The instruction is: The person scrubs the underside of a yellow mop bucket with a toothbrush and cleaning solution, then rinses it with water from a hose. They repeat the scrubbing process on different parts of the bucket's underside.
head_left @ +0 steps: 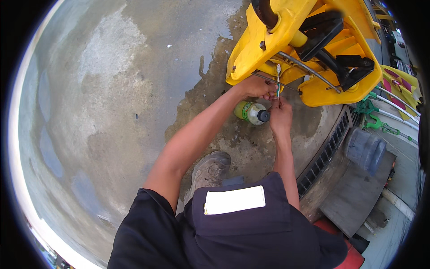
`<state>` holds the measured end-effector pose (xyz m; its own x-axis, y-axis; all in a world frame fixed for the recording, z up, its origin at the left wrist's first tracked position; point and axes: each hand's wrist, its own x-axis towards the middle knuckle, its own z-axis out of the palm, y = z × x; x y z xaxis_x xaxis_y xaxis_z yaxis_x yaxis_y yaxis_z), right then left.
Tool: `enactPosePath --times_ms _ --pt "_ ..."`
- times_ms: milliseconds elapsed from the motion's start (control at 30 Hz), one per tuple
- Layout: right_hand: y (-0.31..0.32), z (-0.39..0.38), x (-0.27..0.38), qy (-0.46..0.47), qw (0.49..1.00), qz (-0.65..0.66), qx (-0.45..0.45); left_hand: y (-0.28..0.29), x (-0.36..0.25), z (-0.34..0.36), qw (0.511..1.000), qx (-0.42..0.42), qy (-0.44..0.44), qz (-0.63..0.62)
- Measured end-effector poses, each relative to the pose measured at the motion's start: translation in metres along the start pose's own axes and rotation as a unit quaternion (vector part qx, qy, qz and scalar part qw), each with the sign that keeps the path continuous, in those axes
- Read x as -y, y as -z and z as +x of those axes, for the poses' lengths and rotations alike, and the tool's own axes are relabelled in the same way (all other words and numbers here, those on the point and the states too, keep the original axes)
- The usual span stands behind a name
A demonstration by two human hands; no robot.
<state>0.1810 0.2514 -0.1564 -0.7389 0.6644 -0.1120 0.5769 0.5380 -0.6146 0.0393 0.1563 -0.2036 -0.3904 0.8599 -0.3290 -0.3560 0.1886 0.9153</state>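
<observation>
A toothbrush (278,85) with a white head and a green-and-white handle points away from me, over a thin metal rod of the yellow mop wringer (257,49). My right hand (281,117) pinches the lower end of its handle. From the left, my left hand (260,87) reaches under the wringer's near edge, fingers curled beside the toothbrush and rod; what they grip is hidden. Just below my hands a clear bottle (251,112) with a green label, dark cap and yellowish liquid lies tilted on the wet floor.
A drain grate (326,154) runs along the right side. Beyond it are a bluish plastic water jug (365,150), a dark flat board (358,193) and green-and-white mop handles (387,127). My shoe (210,169) stands on the concrete floor (112,112), close behind the bottle.
</observation>
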Motion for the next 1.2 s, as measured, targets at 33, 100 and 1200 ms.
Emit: enactPosePath --times_ms 33,100,1200 --pt "0.008 0.003 0.014 -0.026 1.000 -0.005 0.006 -0.005 -0.005 -0.003 1.000 -0.005 -0.022 -0.020" --pt "0.018 -0.004 0.039 0.025 0.990 -0.066 -0.120 -0.012 -0.009 -0.010 0.996 -0.020 -0.060 -0.055" --pt "-0.010 0.005 0.035 0.016 0.973 -0.153 -0.171 -0.001 0.007 -0.040 0.985 -0.105 -0.047 -0.129"
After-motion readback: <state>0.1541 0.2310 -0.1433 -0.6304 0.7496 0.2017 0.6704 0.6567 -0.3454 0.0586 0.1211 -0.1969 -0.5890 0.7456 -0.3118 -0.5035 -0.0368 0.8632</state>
